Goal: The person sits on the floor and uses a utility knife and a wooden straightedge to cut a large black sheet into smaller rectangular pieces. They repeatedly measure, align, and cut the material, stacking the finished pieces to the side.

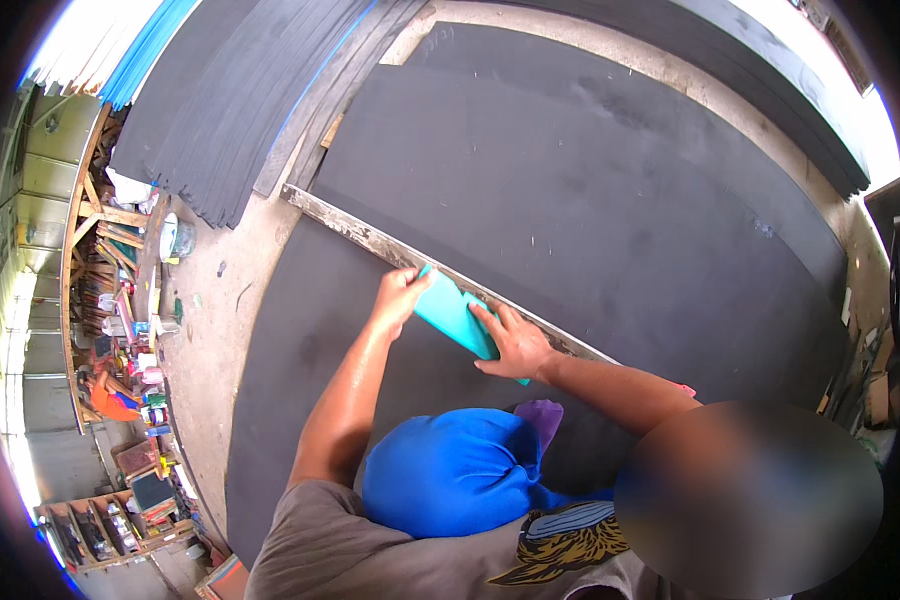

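Observation:
A flat turquoise piece (448, 312), perhaps sheet or foam, lies between my hands over the black sheet; a slit or overlap shows near its right half. My left hand (400, 298) is closed on its left end, thumb and fingers pinching the upper corner. Across its right part, my right hand (518, 343) grips it, fingers at the upper edge and thumb at the lower. Just beyond the piece runs a long, worn straight bar (365, 236), slanting down to the right and passing beside my right hand. My right palm hides part of the piece and bar.
Large black sheets (570, 170) cover the floor under and beyond my hands. A stack of black strips (240, 90) stands at far left, another black stack (760, 85) at far right. Blue cloth (455, 475) and a purple item (540, 420) are close below my hands. Cluttered shelves (120, 240) line the left.

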Demonstrator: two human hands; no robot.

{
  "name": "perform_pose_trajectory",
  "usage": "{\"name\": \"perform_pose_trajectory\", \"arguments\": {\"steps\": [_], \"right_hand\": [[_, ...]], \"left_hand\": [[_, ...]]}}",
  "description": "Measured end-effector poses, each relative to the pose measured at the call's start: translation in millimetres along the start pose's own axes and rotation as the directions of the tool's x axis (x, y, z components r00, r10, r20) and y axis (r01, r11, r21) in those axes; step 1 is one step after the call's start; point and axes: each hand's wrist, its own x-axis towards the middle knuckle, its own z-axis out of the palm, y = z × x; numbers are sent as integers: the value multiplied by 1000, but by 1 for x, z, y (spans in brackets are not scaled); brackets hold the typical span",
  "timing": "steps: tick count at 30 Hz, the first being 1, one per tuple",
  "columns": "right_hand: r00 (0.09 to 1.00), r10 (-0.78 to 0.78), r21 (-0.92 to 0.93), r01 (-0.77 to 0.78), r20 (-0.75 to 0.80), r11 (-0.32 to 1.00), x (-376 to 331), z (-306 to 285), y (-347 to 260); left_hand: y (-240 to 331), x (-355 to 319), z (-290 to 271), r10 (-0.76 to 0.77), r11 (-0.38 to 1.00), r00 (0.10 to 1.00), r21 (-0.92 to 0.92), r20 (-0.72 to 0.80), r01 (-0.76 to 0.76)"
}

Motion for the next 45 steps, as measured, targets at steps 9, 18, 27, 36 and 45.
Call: {"name": "perform_pose_trajectory", "arguments": {"steps": [9, 18, 27, 36, 45], "right_hand": [[916, 145, -255, -253, -375, 933, 5, -122, 43], [817, 326, -371, -522, -475, 768, -99, -235, 68], [694, 475, -335, -696, -541, 634, -265, -288, 100], [526, 546, -167, -802, -652, 574, -479, -293, 165], [271, 419, 21, -819, -867, 574, -628, -250, 274]], "left_hand": [[121, 86, 111, 219, 953, 950, -257, 221, -160], [210, 95, 276, 295, 952, 834, -218, 467, -214], [210, 7, 459, 333, 941, 752, -150, 569, -303], [176, -98, 679, 243, 933, 657, 12, 714, -358], [138, -145, 867, 128, 800, 625, 291, 770, -524]]}}
